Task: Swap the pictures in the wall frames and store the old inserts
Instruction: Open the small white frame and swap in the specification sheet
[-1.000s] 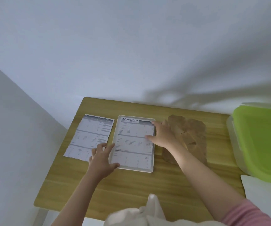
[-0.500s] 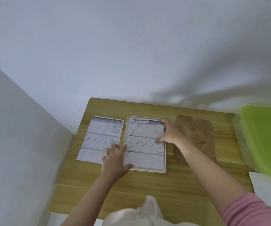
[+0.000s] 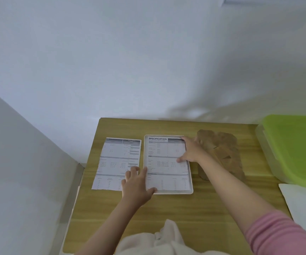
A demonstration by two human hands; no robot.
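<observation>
Frame: we are looking down at a white frame (image 3: 168, 191) lying flat on the wooden surface (image 3: 203, 208), a sheet headed SPECIFICATION (image 3: 166, 162) lying inside it
Left hand (image 3: 137, 184): we are pressing it on the frame's near left corner, fingers (image 3: 144, 173) spread apart and flat, gripping nothing
Right hand (image 3: 191, 151): we are resting it on the frame's far right edge, fingers apart, thumb on the sheet
Loose sheet (image 3: 117, 162): lying just left of the frame, partly under our left hand
Brown backing board (image 3: 222, 153): lying just right of the frame, behind our right arm
Green-lidded box (image 3: 295, 148): sitting at the right edge
</observation>
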